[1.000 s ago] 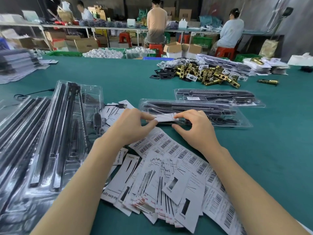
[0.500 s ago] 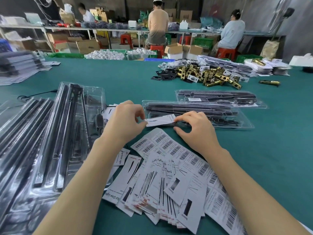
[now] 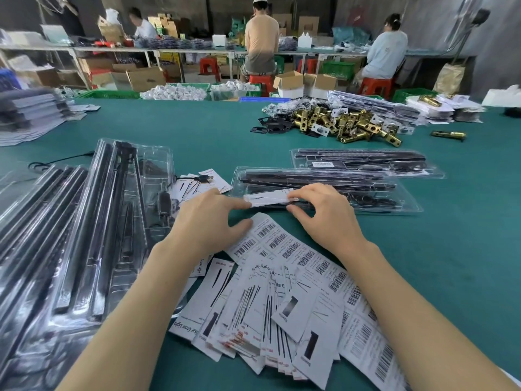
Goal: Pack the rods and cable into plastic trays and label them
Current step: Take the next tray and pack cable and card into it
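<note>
A clear plastic tray (image 3: 400, 203) packed with black rods lies across the green table ahead of me. On its near left part lies a white label (image 3: 267, 199). My left hand (image 3: 208, 218) touches the label's left end with its fingertips. My right hand (image 3: 324, 215) pinches the label's right end between forefinger and thumb. A second packed tray (image 3: 366, 162) lies just behind the first one. At the left stands a heap of packed trays (image 3: 70, 235) with rods and a black cable with a USB plug (image 3: 205, 179).
Loose printed cards and barcode label sheets (image 3: 282, 292) are spread between my forearms. Brass lock parts (image 3: 344, 124) are piled at the far right, with stacks of flat packs behind them. Three people sit at benches beyond the table.
The label, held lifted between both hands before, has come down onto the near tray. My left hand's fingers have straightened against its left end.
</note>
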